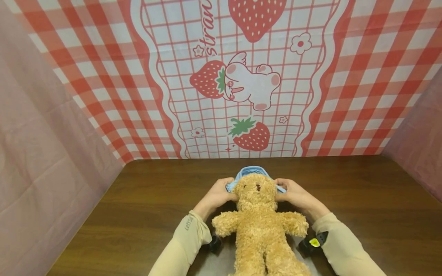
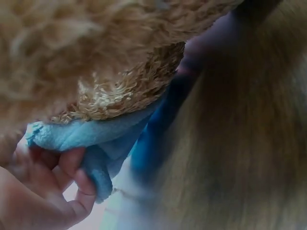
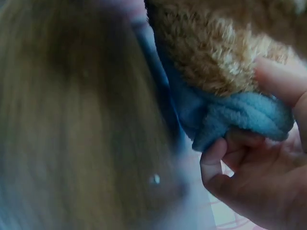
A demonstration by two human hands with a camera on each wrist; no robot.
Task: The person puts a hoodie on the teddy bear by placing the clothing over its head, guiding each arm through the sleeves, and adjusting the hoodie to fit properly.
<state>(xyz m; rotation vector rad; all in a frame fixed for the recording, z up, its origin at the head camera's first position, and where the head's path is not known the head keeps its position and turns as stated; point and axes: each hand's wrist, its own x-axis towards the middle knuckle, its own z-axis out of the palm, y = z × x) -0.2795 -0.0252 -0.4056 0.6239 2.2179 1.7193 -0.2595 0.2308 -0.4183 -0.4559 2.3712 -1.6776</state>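
Observation:
A tan plush teddy bear lies face up with its head away from me. Behind its head is a light blue fleecy cloth piece, whose upper edge curves above the head; its exact kind cannot be told. At the left side of the head my left hand grips the blue cloth, and in the left wrist view curled fingers hold its folded edge. My right hand pinches the cloth's other side, its thumb against the fur in the right wrist view. The bear hides the cloth's middle.
The brown wooden table extends to both sides of the bear. A red-and-white strawberry-print cloth hangs at its far edge, with pinkish curtains at the sides. Black wrist devices sit under both cuffs, close to the bear's arms.

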